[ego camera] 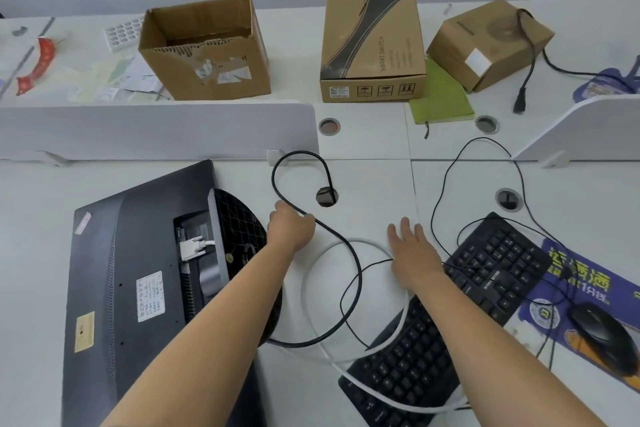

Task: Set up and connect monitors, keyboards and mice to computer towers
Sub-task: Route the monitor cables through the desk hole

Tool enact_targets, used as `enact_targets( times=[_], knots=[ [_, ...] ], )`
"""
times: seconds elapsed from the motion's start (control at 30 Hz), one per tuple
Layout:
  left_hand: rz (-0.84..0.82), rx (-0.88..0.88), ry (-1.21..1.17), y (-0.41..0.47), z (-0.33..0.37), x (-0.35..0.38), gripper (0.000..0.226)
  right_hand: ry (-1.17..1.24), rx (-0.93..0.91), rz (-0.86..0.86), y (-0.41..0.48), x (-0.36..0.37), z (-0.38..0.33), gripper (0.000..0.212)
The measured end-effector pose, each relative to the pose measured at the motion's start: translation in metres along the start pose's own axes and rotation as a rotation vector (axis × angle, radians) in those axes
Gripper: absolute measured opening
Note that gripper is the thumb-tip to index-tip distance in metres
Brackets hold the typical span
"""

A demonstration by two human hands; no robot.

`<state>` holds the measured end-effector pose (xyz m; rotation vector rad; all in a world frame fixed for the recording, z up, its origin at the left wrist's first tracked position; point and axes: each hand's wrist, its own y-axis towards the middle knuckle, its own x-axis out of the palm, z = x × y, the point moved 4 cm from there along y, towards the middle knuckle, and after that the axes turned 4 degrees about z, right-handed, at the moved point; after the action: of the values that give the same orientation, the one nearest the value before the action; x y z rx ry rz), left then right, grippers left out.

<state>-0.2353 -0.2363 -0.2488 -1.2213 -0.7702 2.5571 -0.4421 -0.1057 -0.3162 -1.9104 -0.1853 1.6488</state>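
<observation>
Cable-routing step: left hand (292, 229) is gripping the black cable (356, 274) at eight o'clock from the desk hole (326, 196); right hand (412, 253) is reaching, fingers spread. The monitor (138, 270) is lying face-down at nine o'clock, probably needing this cable plugged in next.

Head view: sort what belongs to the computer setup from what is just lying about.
Job: monitor, black cable gripped by left hand, white cable, keyboard, mouse.
Lying about: open cardboard box, switch box, small box, green notebook.
</observation>
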Motion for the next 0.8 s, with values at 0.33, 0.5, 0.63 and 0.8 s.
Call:
enact_targets(
  times=[0.33, 0.5, 0.63, 0.8],
  knots=[
    [0.145, 0.058, 0.211, 0.086, 0.031, 0.004, 0.06, -0.026, 0.004, 0.044, 0.006, 0.007, 0.0, 0.081],
    [0.143, 0.242, 0.314, 0.077, 0.022, -0.001, 0.065, -0.074, 0.008, 0.053, 0.004, 0.006, -0.001, 0.078],
    [0.172, 0.56, 0.746, 0.057, 0.038, -0.013, 0.078, -0.08, 0.009, 0.035, 0.004, 0.007, -0.004, 0.078],
    [0.056, 0.623, 1.217, 0.045, 0.05, -0.001, 0.043, -0.026, 0.01, 0.022, 0.004, 0.003, -0.005, 0.082]
  ],
)
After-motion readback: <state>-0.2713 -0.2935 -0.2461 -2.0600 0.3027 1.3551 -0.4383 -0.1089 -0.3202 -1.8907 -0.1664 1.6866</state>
